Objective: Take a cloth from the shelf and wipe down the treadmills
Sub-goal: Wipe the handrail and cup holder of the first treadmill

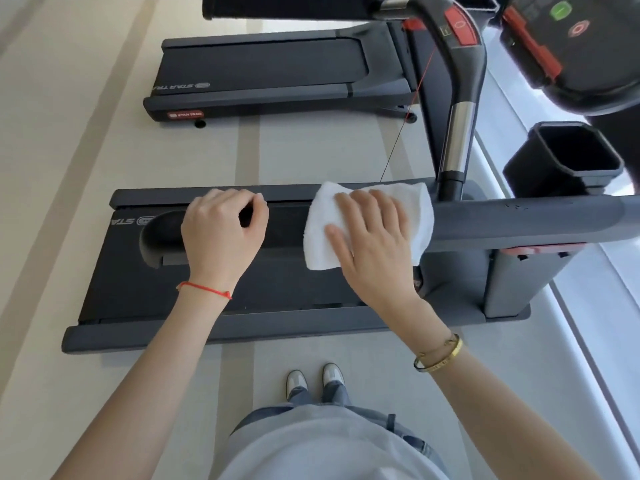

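Note:
A dark grey treadmill [145, 278] lies crosswise in front of me, its side handrail [519, 220] running left to right at hand height. My right hand [370, 237] lies flat on a white cloth [420, 216] and presses it onto the handrail, fingers spread over it. Further left, my left hand [221, 230] is curled around the same rail near its rounded end, holding no cloth. A second treadmill [263, 67] stands behind the first.
A chrome and grey upright [459, 133] with a red stop button rises right of the cloth. A black cup holder [571, 157] and console [581, 46] sit at the upper right. My shoes [315, 379] stand on the pale striped floor [69, 168].

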Motion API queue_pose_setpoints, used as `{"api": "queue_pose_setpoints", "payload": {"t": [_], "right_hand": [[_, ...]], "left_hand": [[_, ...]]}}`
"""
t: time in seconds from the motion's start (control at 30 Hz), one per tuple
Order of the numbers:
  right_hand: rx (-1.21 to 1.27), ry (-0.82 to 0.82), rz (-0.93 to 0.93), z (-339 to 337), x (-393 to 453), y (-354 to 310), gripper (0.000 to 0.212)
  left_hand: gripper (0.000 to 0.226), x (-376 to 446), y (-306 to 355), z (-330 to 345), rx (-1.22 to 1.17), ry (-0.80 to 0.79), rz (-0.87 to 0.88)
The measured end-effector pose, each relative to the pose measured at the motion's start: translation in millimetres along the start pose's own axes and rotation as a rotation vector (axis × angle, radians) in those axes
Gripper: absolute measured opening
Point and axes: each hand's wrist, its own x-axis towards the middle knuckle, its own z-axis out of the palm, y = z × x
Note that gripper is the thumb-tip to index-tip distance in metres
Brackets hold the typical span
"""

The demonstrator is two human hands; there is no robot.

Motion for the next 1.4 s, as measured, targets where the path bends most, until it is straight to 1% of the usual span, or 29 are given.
{"api": "queue_pose_setpoints", "payload": {"t": [0.07,0.1,0.2,0.27,0.37,0.4,0.47,0.53,0.6,0.67,0.73,0.83,0.9,0.97,1.03,1.07,1.17,1.23,1.3,1.4], "right_hand": [[-0.006,-0.012,-0.034,-5.5,-2.2,16.3,0.048],[-0.010,-0.015,-0.009,-9.3,-4.6,27.7,0.048],[-0.020,0.007,0.148,-20.9,-14.1,66.9,0.048],[-0.017,0.044,0.217,-25.6,-16.7,85.6,0.046],[-0.012,0.104,0.272,-20.2,-16.1,80.9,0.042],[-0.004,0.111,0.252,-16.7,-18.1,75.3,0.041],[0.023,0.101,0.140,-10.0,-25.7,68.8,0.042],[0.019,0.070,0.006,-12.2,-29.7,81.3,0.045],[-0.012,0.030,-0.068,-19.9,-28.2,106.5,0.048],[-0.023,0.023,-0.032,-30.0,-27.2,135.8,0.047],[-0.025,0.059,0.043,-40.1,-25.4,163.0,0.046],[-0.006,0.116,0.112,-42.7,-19.3,171.3,0.042],[0.014,0.114,0.068,-38.8,-14.9,159.8,0.041],[0.035,0.072,-0.048,-35.5,-13.7,155.0,0.042],[0.041,0.007,-0.166,-39.5,-13.4,170.1,0.045],[0.038,-0.018,-0.185,-43.7,-12.6,183.8,0.045],[-0.009,-0.007,-0.090,-58.0,-11.3,227.3,0.045],[-0.038,-0.002,-0.057,-62.1,-11.6,237.2,0.045],[-0.024,-0.027,-0.093,-59.5,-12.9,229.0,0.045],[0.022,-0.044,-0.195,-54.2,-18.5,215.7,0.046]], "left_hand": [[0.032,0.0,6.4,-1.7,-0.044,-0.026,0.012],[0.030,0.1,12.5,-1.5,-0.067,-0.044,0.022],[0.026,1.3,35.5,4.0,-0.129,-0.115,0.054],[0.025,2.2,49.1,11.1,-0.159,-0.144,0.070],[0.027,2.4,69.1,23.9,-0.175,-0.164,0.101],[0.027,2.2,76.3,28.3,-0.182,-0.162,0.108],[0.025,1.8,90.7,35.7,-0.197,-0.144,0.103],[0.026,2.1,106.9,44.4,-0.201,-0.120,0.091],[0.029,2.2,123.4,53.7,-0.187,-0.097,0.079],[0.034,3.5,138.6,62.1,-0.160,-0.091,0.058],[0.038,4.1,152.2,70.3,-0.142,-0.097,0.035],[0.047,2.8,170.6,81.6,-0.049,-0.097,0.008],[0.049,1.4,177.2,87.8,0.068,-0.088,-0.023],[0.050,0.4,179.2,91.7,0.128,-0.055,-0.056],[0.050,-0.5,178.9,94.0,0.130,-0.020,-0.064],[0.049,-0.6,178.8,95.1,0.129,-0.006,-0.060],[0.046,-0.7,179.9,97.1,0.132,0.016,-0.060],[0.044,-0.6,180.3,98.3,0.145,0.037,-0.053],[0.043,-0.9,180.0,99.2,0.147,0.062,-0.048],[0.045,-2.7,178.1,101.3,0.146,0.088,-0.063]]}}
